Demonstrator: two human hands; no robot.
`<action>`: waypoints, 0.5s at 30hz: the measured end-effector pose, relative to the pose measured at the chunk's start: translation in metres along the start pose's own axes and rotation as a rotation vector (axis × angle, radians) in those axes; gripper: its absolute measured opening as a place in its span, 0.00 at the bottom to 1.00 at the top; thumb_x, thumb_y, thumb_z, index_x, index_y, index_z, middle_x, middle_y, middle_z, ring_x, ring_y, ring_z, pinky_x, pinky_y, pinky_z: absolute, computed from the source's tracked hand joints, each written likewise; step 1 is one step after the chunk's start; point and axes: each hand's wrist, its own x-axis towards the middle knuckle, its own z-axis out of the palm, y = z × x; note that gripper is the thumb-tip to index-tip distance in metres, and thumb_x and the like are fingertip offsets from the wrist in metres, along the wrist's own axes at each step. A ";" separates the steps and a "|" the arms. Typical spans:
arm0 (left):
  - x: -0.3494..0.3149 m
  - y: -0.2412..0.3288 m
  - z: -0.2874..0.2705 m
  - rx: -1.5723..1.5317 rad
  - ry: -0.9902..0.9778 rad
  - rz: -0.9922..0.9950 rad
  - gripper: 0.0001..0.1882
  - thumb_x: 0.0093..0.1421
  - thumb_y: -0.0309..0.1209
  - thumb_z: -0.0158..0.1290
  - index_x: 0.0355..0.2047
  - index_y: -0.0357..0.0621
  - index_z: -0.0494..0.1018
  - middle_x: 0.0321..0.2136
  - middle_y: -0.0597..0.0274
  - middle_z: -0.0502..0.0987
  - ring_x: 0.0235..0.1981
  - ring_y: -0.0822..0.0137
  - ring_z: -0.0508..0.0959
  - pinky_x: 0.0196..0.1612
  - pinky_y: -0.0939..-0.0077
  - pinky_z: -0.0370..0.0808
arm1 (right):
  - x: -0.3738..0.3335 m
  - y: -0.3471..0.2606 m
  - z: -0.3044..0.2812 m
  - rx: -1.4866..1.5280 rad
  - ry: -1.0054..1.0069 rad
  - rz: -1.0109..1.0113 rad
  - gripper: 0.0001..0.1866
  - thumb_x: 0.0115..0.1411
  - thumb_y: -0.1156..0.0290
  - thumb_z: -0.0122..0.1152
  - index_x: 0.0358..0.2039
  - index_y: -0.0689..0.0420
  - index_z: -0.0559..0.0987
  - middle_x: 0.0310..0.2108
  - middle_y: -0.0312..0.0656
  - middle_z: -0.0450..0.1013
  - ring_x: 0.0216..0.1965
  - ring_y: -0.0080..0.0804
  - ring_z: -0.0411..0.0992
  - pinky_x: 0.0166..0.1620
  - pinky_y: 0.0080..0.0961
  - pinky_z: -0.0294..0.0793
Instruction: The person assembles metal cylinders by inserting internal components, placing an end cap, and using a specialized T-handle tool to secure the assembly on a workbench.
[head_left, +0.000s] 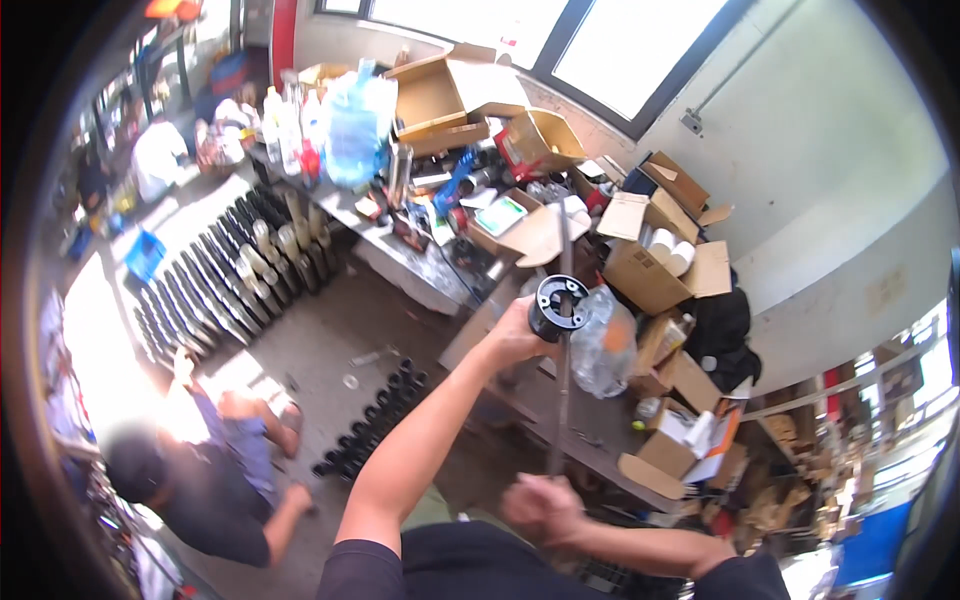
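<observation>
My left hand (517, 332) is closed round a short black cylindrical part, held out over the bench. The part's round end (559, 306) faces up, showing a pale metallic ring with small holes and a central opening. A long thin metal rod (562, 405) runs upright in line with this part; whether it passes through or behind, I cannot tell. At the rod's lower end my right hand (545, 508) is closed, slightly blurred, and appears to grip it. Just right of the black part is a clear plastic bag (604, 345) with something orange in it.
The workbench (520, 400) carries open cardboard boxes (655, 265), large blue bottles (357, 125) and clutter. On the floor stand rows of black tubes (205, 285) and smaller black parts (370, 425). Another person (205, 490) crouches at the left. A wall and window lie beyond.
</observation>
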 end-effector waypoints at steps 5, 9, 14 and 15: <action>0.022 -0.013 -0.078 0.931 -0.254 -0.045 0.42 0.44 0.46 0.73 0.57 0.42 0.70 0.47 0.46 0.79 0.50 0.49 0.78 0.51 0.59 0.76 | 0.159 0.077 0.142 0.280 0.223 -0.372 0.23 0.70 0.57 0.51 0.20 0.56 0.72 0.17 0.32 0.64 0.21 0.22 0.61 0.27 0.23 0.60; -0.088 0.054 -0.086 0.991 -0.156 -0.421 0.32 0.62 0.55 0.55 0.43 0.31 0.75 0.39 0.41 0.79 0.41 0.46 0.80 0.43 0.58 0.77 | 0.131 0.012 0.055 -0.451 0.347 -0.725 0.13 0.69 0.63 0.55 0.36 0.61 0.73 0.27 0.34 0.67 0.29 0.23 0.63 0.36 0.24 0.66; -0.239 0.095 -0.008 0.172 0.418 -0.653 0.20 0.63 0.43 0.61 0.45 0.40 0.76 0.26 0.67 0.74 0.26 0.75 0.72 0.28 0.76 0.70 | 0.187 -0.172 -0.061 -1.206 0.860 -1.511 0.32 0.54 0.71 0.61 0.61 0.56 0.67 0.60 0.57 0.61 0.63 0.53 0.58 0.64 0.47 0.55; -0.218 0.105 0.015 0.516 0.364 -0.498 0.15 0.58 0.36 0.64 0.39 0.39 0.77 0.23 0.68 0.70 0.26 0.77 0.70 0.28 0.75 0.68 | 0.200 -0.212 -0.078 -1.469 0.778 -1.606 0.38 0.52 0.67 0.66 0.64 0.51 0.65 0.63 0.50 0.60 0.66 0.50 0.56 0.66 0.44 0.53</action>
